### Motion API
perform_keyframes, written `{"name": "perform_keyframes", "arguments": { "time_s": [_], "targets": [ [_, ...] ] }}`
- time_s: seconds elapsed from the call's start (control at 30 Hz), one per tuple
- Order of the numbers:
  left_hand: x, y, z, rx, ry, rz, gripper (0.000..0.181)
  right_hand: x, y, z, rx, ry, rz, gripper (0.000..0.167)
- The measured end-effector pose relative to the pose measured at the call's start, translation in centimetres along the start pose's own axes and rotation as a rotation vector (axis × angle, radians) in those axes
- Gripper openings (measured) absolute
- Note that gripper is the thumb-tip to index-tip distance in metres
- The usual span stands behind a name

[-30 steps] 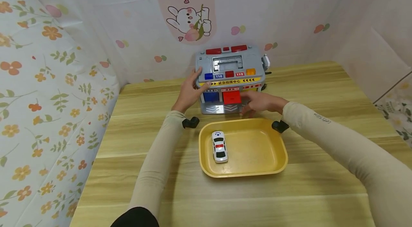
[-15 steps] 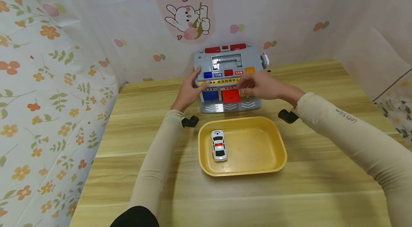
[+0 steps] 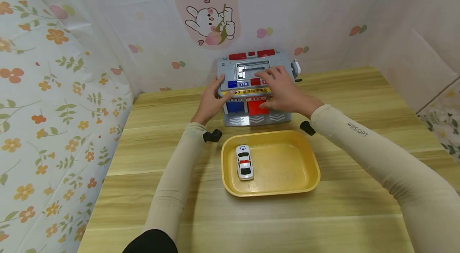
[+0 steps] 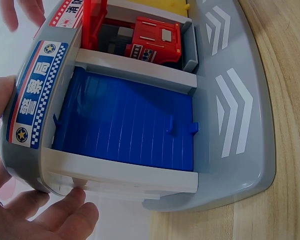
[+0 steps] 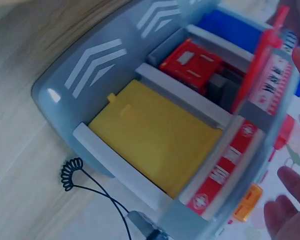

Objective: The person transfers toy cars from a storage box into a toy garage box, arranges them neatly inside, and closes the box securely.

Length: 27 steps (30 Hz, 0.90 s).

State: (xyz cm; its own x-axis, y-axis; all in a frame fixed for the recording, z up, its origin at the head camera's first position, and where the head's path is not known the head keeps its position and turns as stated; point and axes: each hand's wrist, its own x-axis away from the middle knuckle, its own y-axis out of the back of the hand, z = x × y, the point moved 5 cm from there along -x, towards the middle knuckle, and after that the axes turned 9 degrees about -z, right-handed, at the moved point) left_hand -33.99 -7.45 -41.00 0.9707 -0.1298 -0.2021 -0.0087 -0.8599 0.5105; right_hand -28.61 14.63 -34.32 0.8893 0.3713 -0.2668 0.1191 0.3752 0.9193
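Observation:
A grey toy garage [image 3: 280, 60] stands at the back of the table. My left hand [image 3: 211, 102] grips its left end, thumb on the front edge. My right hand [image 3: 286, 94] is over the right front with fingers spread, fingertips near the red roof button [image 3: 255, 81]; contact is unclear. In the left wrist view the blue door [image 4: 130, 120] is down and the red door [image 4: 93, 22] is raised. A red toy truck [image 4: 157, 37] sits in the middle bay. The yellow door [image 5: 155, 135] is down in the right wrist view.
A yellow tray [image 3: 278, 165] lies in front of the garage, with a white toy police car [image 3: 244, 167] on its left side. A coiled black cord [image 5: 71, 172] hangs at the garage's right end. A patterned cloth wall [image 3: 154, 25] stands right behind.
My right hand has risen from the garage's ramp, at the right of the red door, to above the roof's front edge, its fingers spreading. My left hand stays on the left end.

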Motion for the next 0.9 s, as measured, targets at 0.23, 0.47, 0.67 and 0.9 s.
{"name": "perform_keyframes", "arguments": {
  "time_s": [0.23,0.47,0.67,0.9],
  "targets": [
    [0.0,-0.2,0.1,0.013,0.008,0.01,0.077,-0.2,-1.7,-0.4,0.088,0.034,-0.003,0.101],
    [-0.2,-0.2,0.2,0.02,0.014,0.009,0.077,-0.2,-3.2,-0.6,0.194,0.154,-0.082,0.105],
    [-0.2,-0.2,0.2,0.0,0.006,0.0,0.076,-0.5,-4.4,-1.0,0.288,0.219,-0.175,0.106],
    [-0.1,-0.1,0.4,-0.001,0.004,0.002,0.076,-0.5,-5.2,-1.3,0.315,0.26,-0.267,0.1]
  ]
}}
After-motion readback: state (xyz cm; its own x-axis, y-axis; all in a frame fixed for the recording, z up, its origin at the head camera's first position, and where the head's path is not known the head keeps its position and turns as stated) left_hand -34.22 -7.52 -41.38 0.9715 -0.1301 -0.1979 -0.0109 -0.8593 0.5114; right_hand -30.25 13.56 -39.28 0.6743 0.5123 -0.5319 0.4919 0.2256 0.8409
